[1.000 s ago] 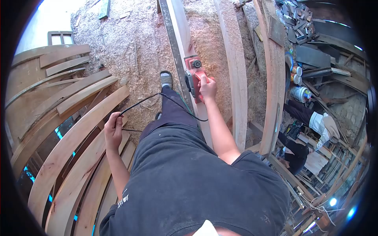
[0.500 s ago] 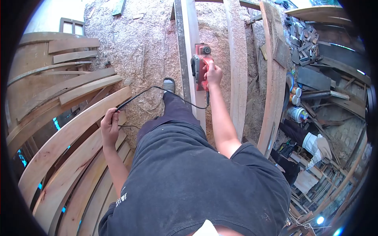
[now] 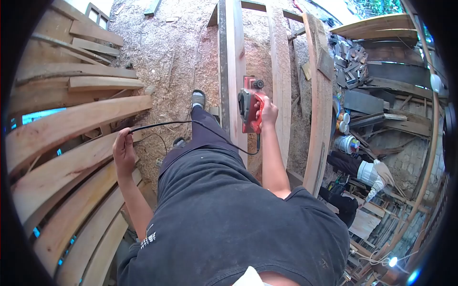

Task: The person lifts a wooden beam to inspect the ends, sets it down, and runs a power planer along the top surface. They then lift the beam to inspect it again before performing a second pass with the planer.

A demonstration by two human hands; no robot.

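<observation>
A red electric hand planer (image 3: pixel 247 125) with a black front knob rests over a long pale wooden plank (image 3: pixel 234 52) in front of me. My right hand (image 3: pixel 269 114) is wrapped round its rear handle. A black power cord (image 3: pixel 164 124) leaves the planer's back end and loops across my legs to the left. Raised at my left side, my left hand (image 3: pixel 125 153) pinches that cord between thumb and fingers, beside a stack of curved boards (image 3: pixel 71 162).
More long planks (image 3: pixel 279 71) run parallel on the right, a small wood piece (image 3: pixel 326 64) lying on one. Wood shavings (image 3: pixel 157 57) cover the ground. Past the planks are white buckets (image 3: pixel 344 144), scrap wood (image 3: pixel 350 62) and another person (image 3: pixel 369 171) bending over.
The planer and my right hand have come back along the plank toward my body. My left hand has shifted outward with the cord, which is stretched straighter. A second foot now shows.
</observation>
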